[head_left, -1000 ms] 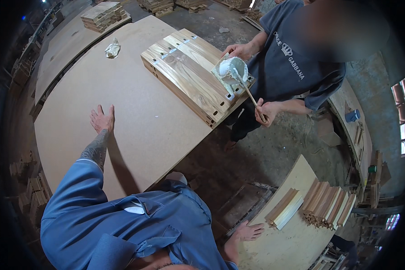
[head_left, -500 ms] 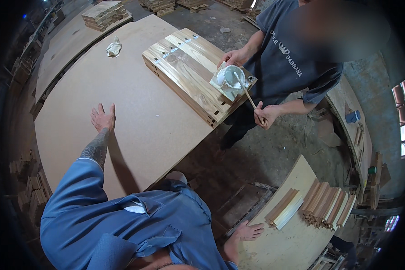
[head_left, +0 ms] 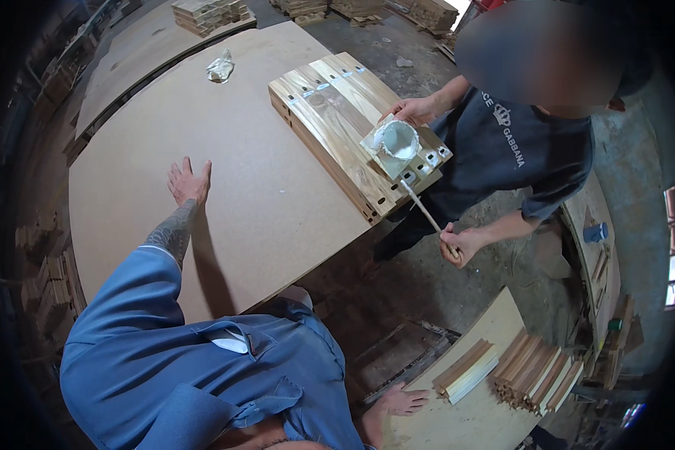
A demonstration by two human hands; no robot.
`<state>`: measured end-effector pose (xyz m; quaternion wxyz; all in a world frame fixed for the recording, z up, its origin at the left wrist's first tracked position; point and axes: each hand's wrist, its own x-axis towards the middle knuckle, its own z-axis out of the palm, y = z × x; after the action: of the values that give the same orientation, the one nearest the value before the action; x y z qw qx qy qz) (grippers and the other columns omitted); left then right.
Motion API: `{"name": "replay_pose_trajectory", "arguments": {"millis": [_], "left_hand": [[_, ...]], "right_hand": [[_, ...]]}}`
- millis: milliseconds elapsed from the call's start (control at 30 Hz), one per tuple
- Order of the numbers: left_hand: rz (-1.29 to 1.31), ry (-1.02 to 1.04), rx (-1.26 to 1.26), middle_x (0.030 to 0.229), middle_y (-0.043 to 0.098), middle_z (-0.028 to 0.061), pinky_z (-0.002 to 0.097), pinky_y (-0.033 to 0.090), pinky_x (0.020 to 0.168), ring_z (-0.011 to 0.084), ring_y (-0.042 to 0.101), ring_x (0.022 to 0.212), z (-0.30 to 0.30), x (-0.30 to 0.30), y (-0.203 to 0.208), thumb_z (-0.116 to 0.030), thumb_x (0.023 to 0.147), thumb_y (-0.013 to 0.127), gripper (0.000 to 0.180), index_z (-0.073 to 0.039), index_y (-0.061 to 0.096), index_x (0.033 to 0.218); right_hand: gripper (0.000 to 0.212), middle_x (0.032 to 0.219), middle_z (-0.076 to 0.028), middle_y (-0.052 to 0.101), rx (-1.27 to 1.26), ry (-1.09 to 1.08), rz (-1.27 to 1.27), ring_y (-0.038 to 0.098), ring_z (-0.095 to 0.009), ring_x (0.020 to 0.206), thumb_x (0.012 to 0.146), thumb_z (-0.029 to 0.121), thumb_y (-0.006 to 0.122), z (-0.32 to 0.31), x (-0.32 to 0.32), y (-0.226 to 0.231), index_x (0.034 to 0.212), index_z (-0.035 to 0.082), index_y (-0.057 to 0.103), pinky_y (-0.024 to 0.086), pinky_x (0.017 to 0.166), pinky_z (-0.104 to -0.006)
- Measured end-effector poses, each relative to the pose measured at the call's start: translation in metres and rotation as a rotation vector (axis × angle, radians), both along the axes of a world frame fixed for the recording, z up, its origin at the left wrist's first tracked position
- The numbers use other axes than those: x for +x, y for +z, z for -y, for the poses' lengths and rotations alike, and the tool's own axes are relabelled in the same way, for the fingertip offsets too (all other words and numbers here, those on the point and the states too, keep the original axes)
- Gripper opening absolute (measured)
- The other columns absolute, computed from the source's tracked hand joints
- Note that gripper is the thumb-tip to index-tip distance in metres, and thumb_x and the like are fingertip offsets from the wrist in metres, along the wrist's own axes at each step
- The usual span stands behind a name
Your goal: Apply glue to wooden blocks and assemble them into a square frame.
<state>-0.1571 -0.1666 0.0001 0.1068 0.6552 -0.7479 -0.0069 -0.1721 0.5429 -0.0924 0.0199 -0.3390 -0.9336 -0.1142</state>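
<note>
My left hand (head_left: 190, 181) rests flat on the large tan tabletop (head_left: 262, 195), fingers spread, holding nothing. My right hand (head_left: 403, 400) lies open on a lower pale board (head_left: 487, 322), beside a small bundle of wooden strips (head_left: 465, 371). Across the table, a co-worker's hand (head_left: 415, 111) holds a container of white paste (head_left: 397, 140) on a small smeared board. The co-worker's other hand (head_left: 460, 244) grips a thin stick (head_left: 424, 206), its tip at the slotted end of the stacked wooden panels (head_left: 330, 112). White paste marks some of their slots.
A larger pile of wooden strips (head_left: 536, 371) lies on the lower board. A crumpled whitish wad (head_left: 220, 67) sits on the tabletop's far part. Stacked wood (head_left: 211, 15) stands on another table behind. A blue cup (head_left: 595, 232) is on a side bench at right.
The co-worker's stick has left the paste container and come down to the panel slots, where more white paste shows. My hands stay in place; the view has shifted slightly.
</note>
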Motion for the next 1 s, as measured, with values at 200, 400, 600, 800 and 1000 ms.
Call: {"name": "replay_pose_trajectory", "arguments": {"millis": [200, 400, 600, 800, 1000], "left_hand": [[0.012, -0.008, -0.013, 0.154, 0.03, 0.0246, 0.051, 0.018, 0.117, 0.0406, 0.024, 0.144, 0.001, 0.002, 0.0, -0.071, 0.087, 0.046, 0.085, -0.014, 0.039, 0.149], [0.008, -0.009, -0.022, 0.153, 0.031, 0.0243, 0.0507, 0.019, 0.117, 0.04, 0.026, 0.142, -0.001, 0.0, 0.001, -0.071, 0.087, 0.046, 0.084, -0.014, 0.04, 0.148], [0.004, -0.011, -0.017, 0.152, 0.031, 0.0242, 0.0507, 0.02, 0.116, 0.0394, 0.026, 0.142, -0.004, 0.001, 0.005, -0.07, 0.087, 0.046, 0.083, -0.014, 0.041, 0.148], [-0.002, -0.008, -0.02, 0.152, 0.031, 0.0243, 0.0511, 0.02, 0.116, 0.0392, 0.027, 0.142, -0.003, 0.001, 0.004, -0.07, 0.087, 0.046, 0.083, -0.014, 0.041, 0.148], [0.004, -0.013, -0.015, 0.152, 0.032, 0.0242, 0.0511, 0.019, 0.117, 0.039, 0.026, 0.143, -0.002, 0.001, 0.003, -0.071, 0.087, 0.045, 0.083, -0.014, 0.04, 0.148]], "right_hand": [[0.09, 0.152, -0.02, 0.035, 0.013, 0.02, 0.028, 0.037, -0.037, 0.135, 0.079, 0.046, 0.064, 0.002, -0.001, 0.004, 0.153, 0.01, 0.028, 0.031, 0.11, -0.0508], [0.088, 0.151, -0.02, 0.036, 0.022, 0.014, 0.018, 0.037, -0.036, 0.135, 0.079, 0.046, 0.064, 0.001, -0.002, 0.002, 0.152, 0.009, 0.03, 0.032, 0.109, -0.0505], [0.09, 0.152, -0.017, 0.036, 0.008, -0.019, 0.013, 0.037, -0.035, 0.136, 0.077, 0.041, 0.069, 0.005, -0.005, 0.006, 0.152, 0.011, 0.03, 0.032, 0.109, -0.0494], [0.09, 0.152, -0.015, 0.036, 0.073, -0.003, 0.025, 0.039, -0.032, 0.135, 0.078, 0.047, 0.069, -0.008, 0.0, -0.01, 0.153, 0.015, 0.029, 0.035, 0.108, -0.047], [0.09, 0.152, -0.015, 0.037, 0.076, -0.016, 0.025, 0.039, -0.032, 0.135, 0.078, 0.047, 0.069, -0.003, -0.002, -0.006, 0.153, 0.015, 0.029, 0.035, 0.108, -0.0464]]}}
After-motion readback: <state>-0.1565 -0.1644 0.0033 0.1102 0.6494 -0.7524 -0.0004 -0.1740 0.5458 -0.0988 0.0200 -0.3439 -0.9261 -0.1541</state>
